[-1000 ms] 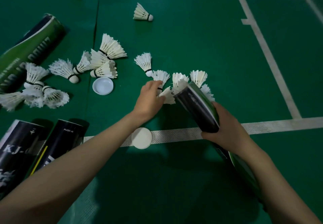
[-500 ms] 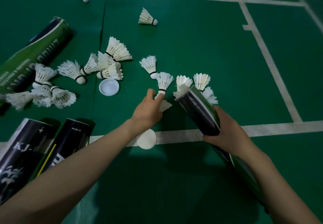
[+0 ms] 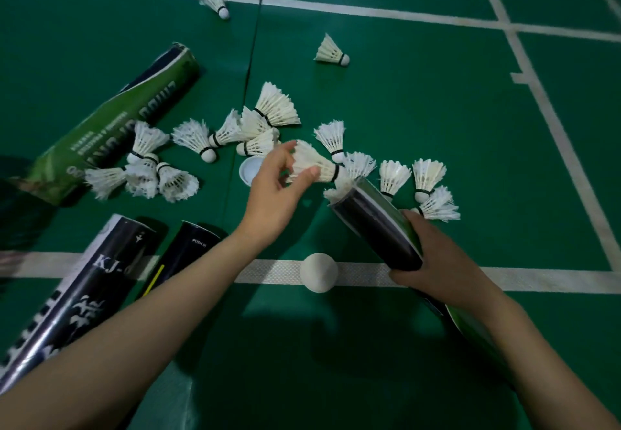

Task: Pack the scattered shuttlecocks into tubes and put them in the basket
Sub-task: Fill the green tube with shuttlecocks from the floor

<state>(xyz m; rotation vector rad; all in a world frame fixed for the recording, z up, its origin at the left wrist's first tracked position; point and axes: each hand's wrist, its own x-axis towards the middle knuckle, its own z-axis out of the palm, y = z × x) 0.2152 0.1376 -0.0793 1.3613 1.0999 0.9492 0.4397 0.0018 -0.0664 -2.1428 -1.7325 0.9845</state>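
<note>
Green court floor [image 3: 420, 120], white lines [image 3: 369, 12] — left grip [image 3: 274, 191] pinches shuttlecock [image 3: 314, 162], right grip [image 3: 437, 261] clasps tube [image 3: 373, 218].

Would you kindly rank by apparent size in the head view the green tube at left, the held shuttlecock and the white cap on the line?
1. green tube, clearly largest.
2. held shuttlecock.
3. white cap, slightly smaller; camera distances differ, so unsure.

Bare floor [image 3: 437, 120] spreads wide on the right, past three shuttlecocks [image 3: 428, 174] lying just beside the tube [image 3: 376, 224] mouth. The left is crowded: a heap of shuttlecocks [image 3: 262, 120], a green tube [image 3: 124, 117] and two dark tubes [image 3: 84, 288] nearer. A white cap [image 3: 318, 272] lies between the forearms.
</note>
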